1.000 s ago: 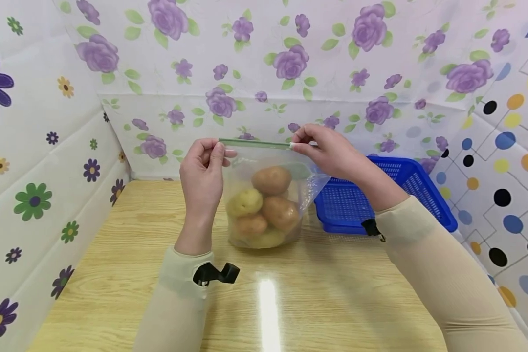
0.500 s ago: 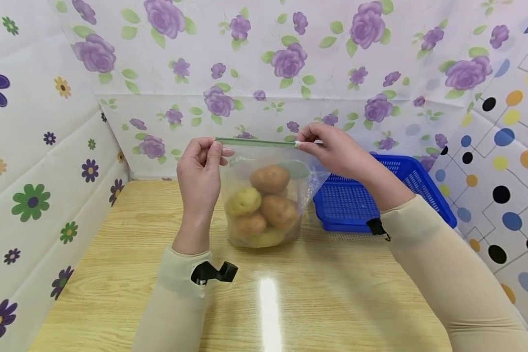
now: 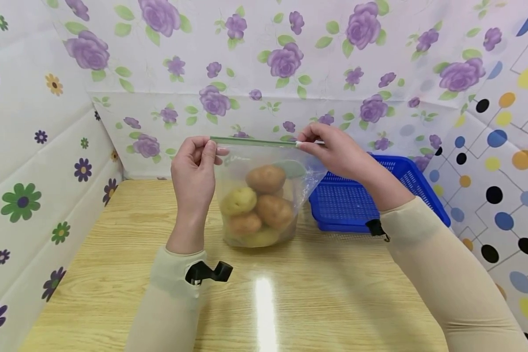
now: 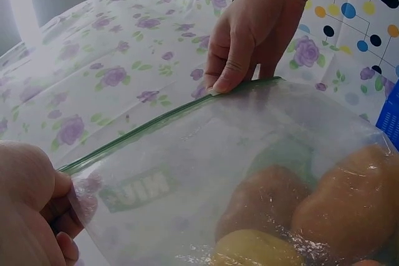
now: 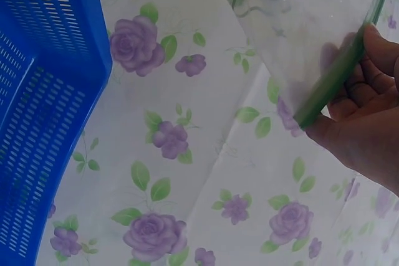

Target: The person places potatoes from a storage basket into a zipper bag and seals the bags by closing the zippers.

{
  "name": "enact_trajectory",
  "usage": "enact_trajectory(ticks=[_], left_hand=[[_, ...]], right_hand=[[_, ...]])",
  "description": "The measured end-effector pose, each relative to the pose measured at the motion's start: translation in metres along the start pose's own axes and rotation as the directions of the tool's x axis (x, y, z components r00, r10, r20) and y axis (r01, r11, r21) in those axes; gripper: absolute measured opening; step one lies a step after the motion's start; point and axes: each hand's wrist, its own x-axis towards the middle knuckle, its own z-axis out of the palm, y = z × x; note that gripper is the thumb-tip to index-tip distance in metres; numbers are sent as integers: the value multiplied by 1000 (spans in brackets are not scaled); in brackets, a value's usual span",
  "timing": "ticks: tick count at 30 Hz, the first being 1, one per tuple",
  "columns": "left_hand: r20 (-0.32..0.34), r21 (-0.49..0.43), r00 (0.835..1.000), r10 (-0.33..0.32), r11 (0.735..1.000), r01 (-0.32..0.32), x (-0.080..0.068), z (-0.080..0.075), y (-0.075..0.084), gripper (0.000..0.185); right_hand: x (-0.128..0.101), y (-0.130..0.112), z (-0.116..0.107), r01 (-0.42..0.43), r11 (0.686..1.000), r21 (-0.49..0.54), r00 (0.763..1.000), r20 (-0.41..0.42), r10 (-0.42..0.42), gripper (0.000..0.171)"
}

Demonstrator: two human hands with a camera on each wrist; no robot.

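A clear zip bag (image 3: 264, 166) (image 4: 206, 179) stands on the wooden table (image 3: 114, 254), holding several potatoes (image 3: 266, 178) (image 4: 336, 204), brown and yellow. Its green zip strip (image 3: 253, 142) (image 4: 162, 119) (image 5: 333, 82) runs level along the top. My left hand (image 3: 195, 171) (image 4: 31, 210) pinches the strip's left end. At the strip's right end my right hand (image 3: 334, 149) (image 4: 249, 29) (image 5: 368, 116) pinches it between thumb and fingers. The bag's bottom rests on the table.
A blue perforated plastic basket (image 3: 369, 195) (image 5: 43, 104) sits on the table to the right of the bag, behind my right forearm. Flowered sheets wall in the back and left; a dotted sheet (image 3: 501, 161) stands on the right.
My right hand's pinch has slid slightly rightward along the zip strip. The view has shifted a little; the bag and my left hand stay put.
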Motion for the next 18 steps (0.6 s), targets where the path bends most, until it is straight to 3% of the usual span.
enact_trajectory(ticks=[18], left_hand=[[-13, 18, 1000, -1, 1000, 1, 2, -2, -1, 13]], right_hand=[[-7, 11, -8, -56, 998, -15, 998, -21, 55, 16]])
